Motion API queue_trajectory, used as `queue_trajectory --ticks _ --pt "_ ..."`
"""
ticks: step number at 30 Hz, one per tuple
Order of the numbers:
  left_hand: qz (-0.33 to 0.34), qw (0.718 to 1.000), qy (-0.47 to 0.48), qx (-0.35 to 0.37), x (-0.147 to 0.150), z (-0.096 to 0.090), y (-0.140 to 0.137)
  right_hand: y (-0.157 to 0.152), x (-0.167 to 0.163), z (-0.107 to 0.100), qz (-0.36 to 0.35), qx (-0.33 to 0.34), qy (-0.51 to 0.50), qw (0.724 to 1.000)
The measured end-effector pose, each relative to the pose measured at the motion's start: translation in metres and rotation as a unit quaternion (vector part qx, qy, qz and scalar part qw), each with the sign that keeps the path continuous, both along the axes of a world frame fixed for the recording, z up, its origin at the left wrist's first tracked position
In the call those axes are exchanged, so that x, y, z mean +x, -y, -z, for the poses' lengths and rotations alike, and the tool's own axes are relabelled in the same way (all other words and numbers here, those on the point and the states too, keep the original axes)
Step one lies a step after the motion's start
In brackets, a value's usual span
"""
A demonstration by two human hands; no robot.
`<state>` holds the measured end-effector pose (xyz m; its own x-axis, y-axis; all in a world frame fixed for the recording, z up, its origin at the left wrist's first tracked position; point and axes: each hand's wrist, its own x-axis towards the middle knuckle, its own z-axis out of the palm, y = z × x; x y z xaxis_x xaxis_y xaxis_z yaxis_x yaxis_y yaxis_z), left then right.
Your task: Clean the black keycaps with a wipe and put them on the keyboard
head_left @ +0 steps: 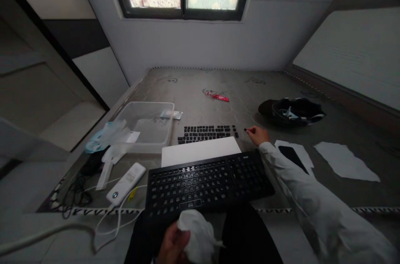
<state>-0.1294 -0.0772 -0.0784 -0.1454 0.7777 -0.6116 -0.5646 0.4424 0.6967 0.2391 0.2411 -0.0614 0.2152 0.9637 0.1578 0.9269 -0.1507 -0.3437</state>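
Pinching a small black keycap [245, 130] in the right grip [258, 135], just right of the rows of loose keycaps [206, 135] on the grey cover [190, 105]. Clasping a crumpled white cloth [197, 232] in the left grip [173, 242], close to the front edge of the black keyboard [206, 183]. Noted a white panel [200, 150] behind the keyboard and a clear plastic box [151, 147] to the left.

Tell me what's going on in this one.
A person's right hand pinches a small black key beside rows of loose keys on the mat. The left hand holds a crumpled white cloth or tissue at the near edge of a keyboard that looks mostly stripped.
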Motion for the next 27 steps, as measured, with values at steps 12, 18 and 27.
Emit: queue_trajectory --ticks 12,18,27 --pt "-0.073 0.990 0.062 0.106 0.002 -0.009 0.013 0.254 -0.173 -0.067 -0.106 0.093 -0.443 0.885" --pt "-0.043 0.990 -0.005 0.134 0.001 -0.008 0.027 0.323 -0.216 -0.054 -0.123 0.099 -0.402 0.902" --pt "0.002 0.984 -0.086 0.154 -0.003 -0.014 0.038 0.338 -0.242 -0.036 -0.266 0.102 -0.271 0.919"
